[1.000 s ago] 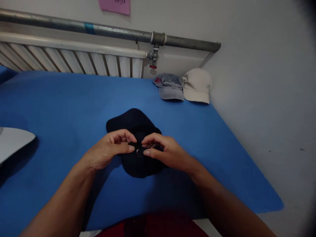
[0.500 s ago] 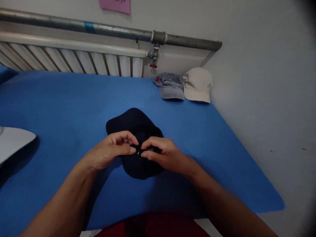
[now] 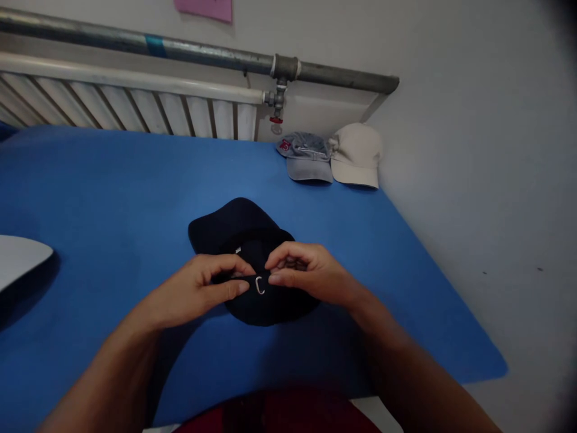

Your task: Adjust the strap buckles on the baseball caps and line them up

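Observation:
A dark navy cap [image 3: 238, 225] lies on the blue table cover [image 3: 112, 192], its back facing me. My left hand [image 3: 198, 288] pinches the cap's back strap from the left, thumb against forefinger. My right hand [image 3: 306, 273] pinches the strap from the right, fingers curled. Between the two pinches a small silver metal buckle [image 3: 260, 285] shows on the strap.
A grey cap [image 3: 306, 157] and a beige cap [image 3: 356, 155] sit side by side at the table's far right corner by the wall. A white radiator [image 3: 135, 108] and a metal pipe [image 3: 180, 51] run along the back. A white object [image 3: 20, 255] lies at the left edge.
Both hands have drawn slightly apart along the strap, so the silver buckle shows more fully. The view has shifted a little; the cap stays in place.

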The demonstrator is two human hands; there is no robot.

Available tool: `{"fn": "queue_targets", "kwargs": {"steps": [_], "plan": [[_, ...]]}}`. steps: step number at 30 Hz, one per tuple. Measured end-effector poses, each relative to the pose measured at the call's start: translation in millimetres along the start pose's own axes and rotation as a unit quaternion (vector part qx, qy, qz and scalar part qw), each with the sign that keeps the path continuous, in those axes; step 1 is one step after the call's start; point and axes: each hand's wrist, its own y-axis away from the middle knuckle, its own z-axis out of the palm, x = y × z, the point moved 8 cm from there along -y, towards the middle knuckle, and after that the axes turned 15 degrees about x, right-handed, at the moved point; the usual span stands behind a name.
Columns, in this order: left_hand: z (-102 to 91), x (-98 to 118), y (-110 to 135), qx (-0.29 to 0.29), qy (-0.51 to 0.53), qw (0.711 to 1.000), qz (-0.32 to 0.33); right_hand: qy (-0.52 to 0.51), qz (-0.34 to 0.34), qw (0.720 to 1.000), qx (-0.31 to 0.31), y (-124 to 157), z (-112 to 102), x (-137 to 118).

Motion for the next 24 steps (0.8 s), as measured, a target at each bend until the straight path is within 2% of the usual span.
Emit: {"fn": "queue_targets", "kwargs": {"steps": [5, 9, 13, 16, 19, 21, 24], "plan": [[5.1, 0.3, 1.3, -0.037, 0.057, 0.997, -0.023, -0.097, 0.048, 0.994, -0.032, 2.2, 4.4, 3.4], [12.1, 0.9, -0.2, -0.036, 0.018, 0.999, -0.025, -0.067, 0.03, 0.996, -0.042, 2.2, 11.5, 2.8], [20.6, -1.0, 0.6, -0.059, 0.014, 0.998, -0.028, -0.057, 0.029, 0.997, -0.049, 3.7, 18.3, 0.9], [17.1, -1.6, 0.8, -0.063, 0.03, 0.997, -0.029, -0.048, 0.033, 0.998, -0.037, 3.3, 12.4, 0.0], [7.9, 0.0, 1.7, -0.058, 0.057, 0.996, -0.025, -0.056, -0.019, 0.998, 0.022, -0.9, -10.6, -6.4], [2.9, 1.7, 3.8, -0.061, 0.077, 0.995, -0.021, -0.057, -0.092, 0.992, 0.066, -3.4, -29.3, -13.4], [-0.8, 3.6, 8.6, -0.08, 0.086, 0.993, -0.014, 0.05, -0.228, 0.967, 0.102, -3.2, -43.4, -22.2]]}}
